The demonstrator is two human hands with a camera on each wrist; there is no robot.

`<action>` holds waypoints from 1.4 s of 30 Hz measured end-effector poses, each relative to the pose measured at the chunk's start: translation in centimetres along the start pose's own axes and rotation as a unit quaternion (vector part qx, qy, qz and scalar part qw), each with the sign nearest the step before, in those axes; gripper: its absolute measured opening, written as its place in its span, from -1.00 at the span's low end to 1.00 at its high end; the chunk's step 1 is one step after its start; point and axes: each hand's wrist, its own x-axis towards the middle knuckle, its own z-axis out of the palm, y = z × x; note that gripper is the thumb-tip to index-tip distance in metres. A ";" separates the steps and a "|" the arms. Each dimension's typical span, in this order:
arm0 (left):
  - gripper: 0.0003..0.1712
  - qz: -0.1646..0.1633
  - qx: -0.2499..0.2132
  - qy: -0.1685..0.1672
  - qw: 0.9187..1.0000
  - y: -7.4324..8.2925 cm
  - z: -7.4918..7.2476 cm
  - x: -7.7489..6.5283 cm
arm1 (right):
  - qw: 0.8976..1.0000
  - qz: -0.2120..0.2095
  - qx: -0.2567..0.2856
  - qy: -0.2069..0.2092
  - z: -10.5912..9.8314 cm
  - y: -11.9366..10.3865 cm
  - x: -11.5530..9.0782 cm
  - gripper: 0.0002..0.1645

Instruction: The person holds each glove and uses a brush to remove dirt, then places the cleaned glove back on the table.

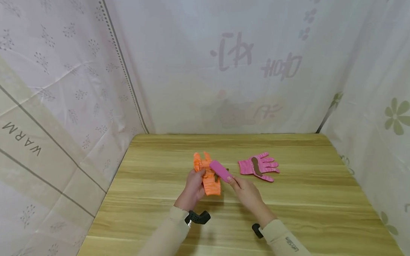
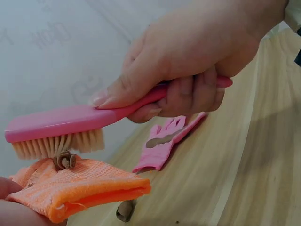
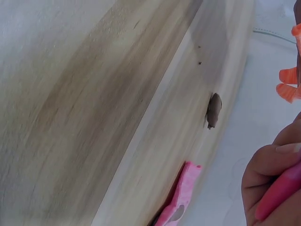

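Observation:
My left hand (image 1: 193, 185) grips an orange knit glove (image 1: 212, 186), its cuff opening towards me. In my right hand (image 1: 249, 195) is the handle of a pink brush (image 2: 56, 121), with the thumb laid along the top. The pale bristles (image 2: 35, 149) point down at the glove and meet a curled brown, clay-like smear (image 2: 65, 161) on its fabric. Only the edge of the left hand's fingers shows in the left wrist view. In the right wrist view, orange glove fingers (image 3: 288, 76) stick out beyond the right hand.
A pink knit glove (image 1: 245, 167) with a brown smear (image 1: 256, 166) across it lies flat on the wooden table (image 1: 154, 216), right of the hands. A brown lump (image 3: 214, 110) and tiny crumbs lie on the tabletop. Printed curtains (image 1: 180, 67) hang behind and at both sides.

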 end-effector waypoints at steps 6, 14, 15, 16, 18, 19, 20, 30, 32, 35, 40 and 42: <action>-0.47 -0.003 0.008 0.010 1.000 0.2 -0.2 0.2 | 1.000 0.002 0.003 0.001 -0.2 0.5 0.1 -0.39; -0.47 -0.027 -0.005 0.022 0.999 0.4 -0.6 0.6 | 1.000 0.009 0.008 0.004 0.0 1.1 0.4 -0.33; -0.47 -0.029 -0.010 0.024 0.999 0.5 -0.6 0.7 | 1.000 0.011 0.007 0.005 -0.1 1.2 0.4 -0.33; -0.47 -0.029 -0.011 0.022 0.999 0.5 -0.7 0.8 | 1.000 0.013 0.003 0.007 -0.1 1.3 0.5 -0.31; -0.47 -0.030 -0.015 0.020 0.999 0.4 -0.8 1.0 | 1.000 0.019 0.003 0.008 -0.2 1.5 0.5 -0.31; -0.47 -0.031 -0.019 0.019 0.999 0.4 -0.8 1.1 | 1.000 0.021 0.003 0.009 -0.3 1.7 0.5 -0.31; -0.46 -0.030 -0.022 0.015 0.999 0.4 -0.8 1.2 | 1.000 0.023 0.005 0.009 -0.3 1.8 0.5 -0.30; -0.50 -0.028 -0.002 0.002 1.000 0.1 -0.8 1.5 | 0.997 0.021 0.072 0.023 -0.2 0.1 0.5 -0.33; -0.50 -0.030 -0.011 -0.011 0.999 0.0 -0.7 1.5 | 0.997 0.013 0.067 0.018 0.0 -0.5 0.7 -0.35; -0.47 -0.029 -0.021 -0.035 0.999 -0.1 -0.5 1.5 | 0.999 0.001 0.047 0.015 0.2 -0.9 0.8 -0.35; -0.45 -0.031 -0.024 -0.026 0.999 0.2 -0.6 1.2 | 0.999 0.002 0.021 0.026 0.4 -0.4 0.8 -0.36; -0.45 -0.034 -0.021 -0.017 0.999 0.3 -0.7 1.1 | 0.999 0.003 0.015 0.029 0.5 0.0 0.8 -0.35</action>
